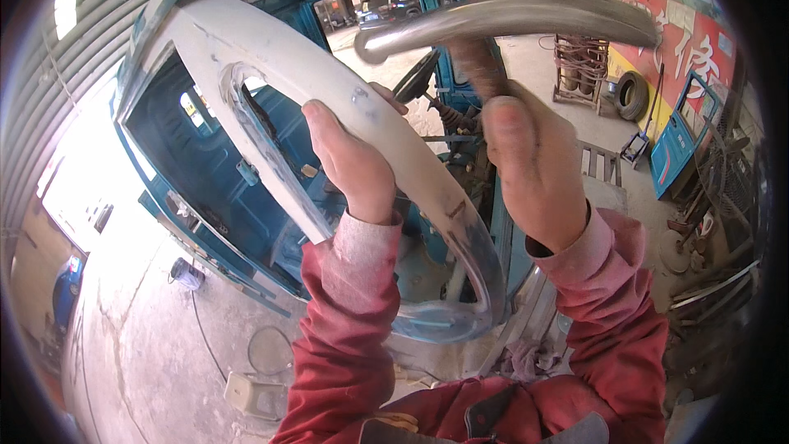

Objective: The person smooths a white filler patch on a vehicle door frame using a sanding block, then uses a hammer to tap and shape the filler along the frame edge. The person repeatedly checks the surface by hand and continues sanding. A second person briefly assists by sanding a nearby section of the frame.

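My right hand (pixel 526 164) is closed round the handle of a body hammer (pixel 526 18), its long, curved metal head raised level with the cab roof. My left hand (pixel 355 160) grips the white-primed windscreen pillar (pixel 316 74) of a blue truck cab. Its thumb lies along the near face and fingertips show past the far edge. Whether anything is held behind the pillar is hidden. The pillar slopes from the roof at upper left down to a bare, scuffed lower corner (pixel 485 279). The hammer head is apart from the pillar.
Inside the cab are a steering wheel (pixel 415 78) and blue panels. A detached blue door (pixel 686 136), a tyre (pixel 631 96) and scrap metal stand at right. On the floor at left are a bucket (pixel 186 274) and a small stool (pixel 253 395).
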Demonstrator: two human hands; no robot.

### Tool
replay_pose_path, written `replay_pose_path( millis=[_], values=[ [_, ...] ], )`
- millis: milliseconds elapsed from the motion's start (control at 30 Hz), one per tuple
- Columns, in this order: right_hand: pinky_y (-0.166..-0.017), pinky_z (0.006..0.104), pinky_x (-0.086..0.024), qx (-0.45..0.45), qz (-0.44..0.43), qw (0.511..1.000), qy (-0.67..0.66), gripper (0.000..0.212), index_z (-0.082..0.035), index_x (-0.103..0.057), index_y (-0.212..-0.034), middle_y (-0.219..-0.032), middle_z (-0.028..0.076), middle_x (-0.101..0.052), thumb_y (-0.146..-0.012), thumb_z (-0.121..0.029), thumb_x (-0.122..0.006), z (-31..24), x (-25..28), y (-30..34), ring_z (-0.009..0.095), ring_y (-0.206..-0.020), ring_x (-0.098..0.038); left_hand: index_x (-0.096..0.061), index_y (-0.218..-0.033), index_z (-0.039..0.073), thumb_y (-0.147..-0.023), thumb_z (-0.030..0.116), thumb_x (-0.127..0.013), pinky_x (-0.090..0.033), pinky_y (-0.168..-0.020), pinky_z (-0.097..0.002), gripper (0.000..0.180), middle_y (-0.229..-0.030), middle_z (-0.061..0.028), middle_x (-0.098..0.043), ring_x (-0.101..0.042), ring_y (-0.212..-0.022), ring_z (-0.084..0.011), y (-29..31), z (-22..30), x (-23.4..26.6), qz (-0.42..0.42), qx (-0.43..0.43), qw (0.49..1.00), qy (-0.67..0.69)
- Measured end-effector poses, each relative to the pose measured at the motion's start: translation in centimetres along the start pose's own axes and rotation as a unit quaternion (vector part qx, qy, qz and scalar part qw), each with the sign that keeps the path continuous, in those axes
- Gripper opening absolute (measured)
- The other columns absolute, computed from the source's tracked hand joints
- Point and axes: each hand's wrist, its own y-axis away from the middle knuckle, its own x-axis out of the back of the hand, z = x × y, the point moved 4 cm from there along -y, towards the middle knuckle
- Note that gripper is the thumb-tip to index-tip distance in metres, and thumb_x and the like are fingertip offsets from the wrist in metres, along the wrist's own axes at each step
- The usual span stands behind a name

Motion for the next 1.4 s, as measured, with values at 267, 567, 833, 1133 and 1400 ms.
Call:
replay_pose_path(
  millis=[267, 567, 833, 1133, 1400],
  values=[
    [-0.055, 0.0391, -0.04, 0.025, -0.025, 0.998, 0.059, 0.05, 0.002, -0.061, -0.098, -0.066, 0.015, -0.053, -0.109, -0.045, -0.047, -0.1, -0.5, 0.1, 0.032, -0.057, -0.05, -0.053, -0.112, -0.001, -0.111, 0.045, -0.018, -0.052, -0.065, -0.0347, 0.057, -0.084, -0.0181, -0.066, -0.063, -0.069, -0.0244, 0.1, 0.0, -0.1, 0.013, 0.008, 1.0, 0.024],
    [-0.061, 0.0438, -0.049, -0.012, -0.044, 0.996, 0.07, 0.037, 0.001, -0.066, -0.096, -0.073, 0.021, -0.064, -0.106, -0.034, -0.055, -0.2, -0.6, -0.2, 0.042, -0.07, -0.065, -0.052, -0.115, -0.001, -0.111, 0.045, -0.019, -0.053, -0.066, -0.0348, 0.056, -0.084, -0.0182, -0.066, -0.064, -0.071, -0.0251, 0.1, 0.1, 0.0, 0.001, 0.006, 1.0, 0.003],
    [-0.061, 0.0437, -0.049, 0.018, -0.028, 0.996, 0.082, 0.037, 0.001, -0.067, -0.099, -0.074, 0.02, -0.064, -0.106, -0.034, -0.055, 0.2, -0.3, -0.2, 0.041, -0.07, -0.066, -0.05, -0.116, -0.001, -0.111, 0.04, -0.025, -0.053, -0.063, -0.0351, 0.048, -0.083, -0.018, -0.065, -0.064, -0.068, -0.0251, 0.0, 0.3, -0.2, 0.01, 0.011, 1.0, -0.009],
    [-0.058, 0.0429, -0.048, 0.021, 0.014, 1.0, 0.013, 0.033, -0.001, -0.063, -0.091, -0.074, 0.021, -0.063, -0.105, -0.031, -0.058, -0.4, 0.0, 1.1, 0.045, -0.07, -0.064, -0.054, -0.113, 0.0, -0.11, 0.047, -0.023, -0.053, -0.065, -0.0345, 0.057, -0.085, -0.0164, -0.066, -0.064, -0.07, -0.0242, 0.2, 0.5, -0.4, 0.003, 0.019, 1.0, 0.011],
    [-0.055, 0.0464, -0.048, 0.048, -0.015, 0.991, 0.122, 0.036, -0.002, -0.06, -0.091, -0.073, 0.023, -0.064, -0.101, -0.037, -0.063, -0.1, -0.6, 0.3, 0.046, -0.068, -0.064, -0.057, -0.114, -0.002, -0.111, 0.051, -0.013, -0.053, -0.066, -0.0338, 0.068, -0.083, -0.0158, -0.067, -0.064, -0.07, -0.0245, 0.4, 0.8, -0.5, 0.044, 0.004, 0.997, -0.057]
  ],
)
